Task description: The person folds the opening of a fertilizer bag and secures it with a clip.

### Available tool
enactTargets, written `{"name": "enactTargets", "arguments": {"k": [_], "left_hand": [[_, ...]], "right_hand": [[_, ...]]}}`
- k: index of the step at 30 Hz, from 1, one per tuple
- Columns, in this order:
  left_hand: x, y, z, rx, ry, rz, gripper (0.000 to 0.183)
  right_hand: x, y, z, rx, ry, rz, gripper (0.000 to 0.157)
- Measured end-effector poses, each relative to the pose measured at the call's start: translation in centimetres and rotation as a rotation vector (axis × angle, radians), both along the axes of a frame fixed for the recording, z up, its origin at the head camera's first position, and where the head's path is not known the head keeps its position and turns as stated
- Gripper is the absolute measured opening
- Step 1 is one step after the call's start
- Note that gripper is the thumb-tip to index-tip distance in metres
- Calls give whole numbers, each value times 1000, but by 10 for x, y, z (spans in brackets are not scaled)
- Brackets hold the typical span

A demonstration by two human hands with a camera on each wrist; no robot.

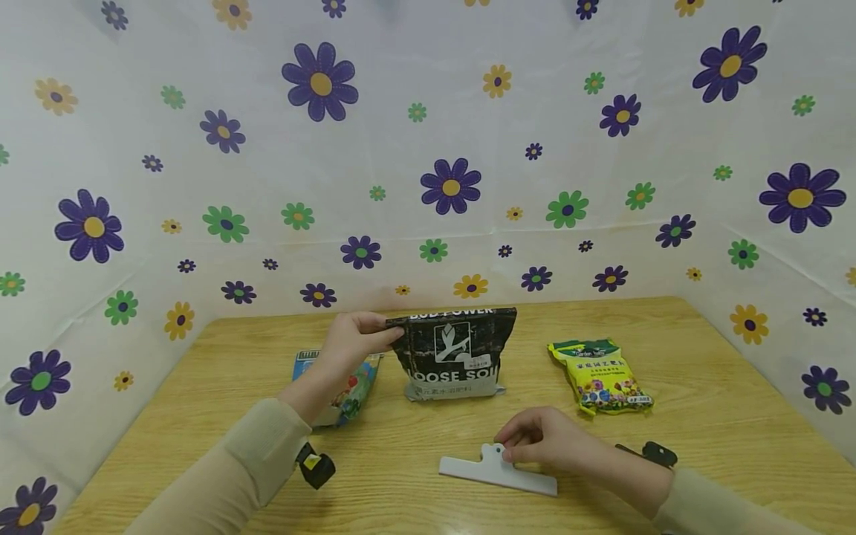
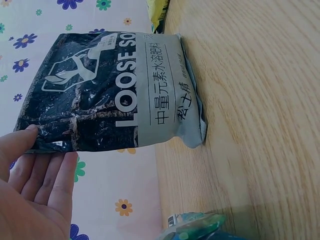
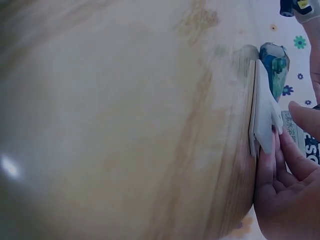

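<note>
My left hand pinches the upper left corner of a black and grey bag labelled "LOOSE SOIL". In the left wrist view the thumb lies on the front of the bag and the fingers are behind it. The bag stands upright with its base at the table. Closer to me, the right hand holds the handle of a long white sealing clip between thumb and fingers. The clip lies low over the wood in the right wrist view, fingertips at its handle.
A yellow and green packet with flower pictures lies at the right of the wooden table. Behind the left forearm, partly hidden, is a blue and green packet. A flower-patterned cloth encloses the table's back and sides.
</note>
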State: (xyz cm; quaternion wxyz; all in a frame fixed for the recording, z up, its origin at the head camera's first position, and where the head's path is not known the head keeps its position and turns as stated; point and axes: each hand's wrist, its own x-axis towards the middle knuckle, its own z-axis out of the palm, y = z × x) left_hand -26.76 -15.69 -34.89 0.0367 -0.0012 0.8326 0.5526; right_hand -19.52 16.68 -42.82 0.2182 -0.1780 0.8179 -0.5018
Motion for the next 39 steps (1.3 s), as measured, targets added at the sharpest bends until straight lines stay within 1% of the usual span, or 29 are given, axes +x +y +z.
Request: {"name": "enactTargets", "arguments": {"k": [14,23,30,39], "left_hand": [[1,1,-3,9,17,-4,37],[1,0,-3,23,5,-4,37],[0,0,-2,15,-1,2,37],[-2,0,-3,20,10,1,35]], "right_hand": [[1,-4,-4,42,57,12,19],[2,-7,-4,59,51,0,16],[3,-8,-2,86,67,-3,13],[3,-9,1,70,58,-4,12]]}}
